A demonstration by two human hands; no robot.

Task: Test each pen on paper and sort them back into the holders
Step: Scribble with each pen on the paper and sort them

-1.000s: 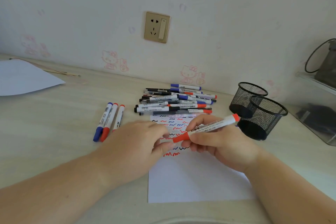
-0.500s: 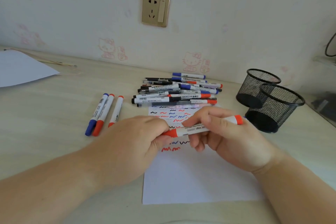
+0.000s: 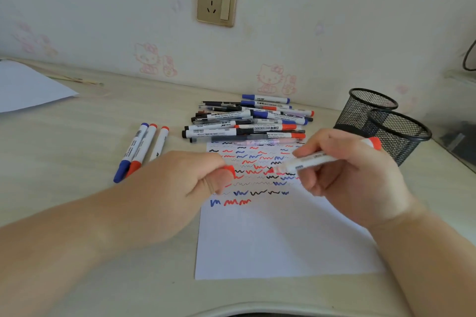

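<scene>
Since the earlier frame, the red cap [image 3: 229, 170] has been pulled off and is pinched in the left hand [image 3: 180, 188]; the red marker [image 3: 316, 159] is grasped by the right hand [image 3: 355, 177] above the scribbled paper [image 3: 270, 239] at centre. Many pens [image 3: 247, 121] are left untested on the worktop [image 3: 64, 149]; no pens are visible in the holders [image 3: 386, 123] at right.

My left hand [image 3: 177, 185] is curled into a loose fist, thumb and forefinger pinching a small red piece. My right hand [image 3: 353, 175] hovers opposite, fingers wrapped around a barrel, forearm angled inward.
</scene>
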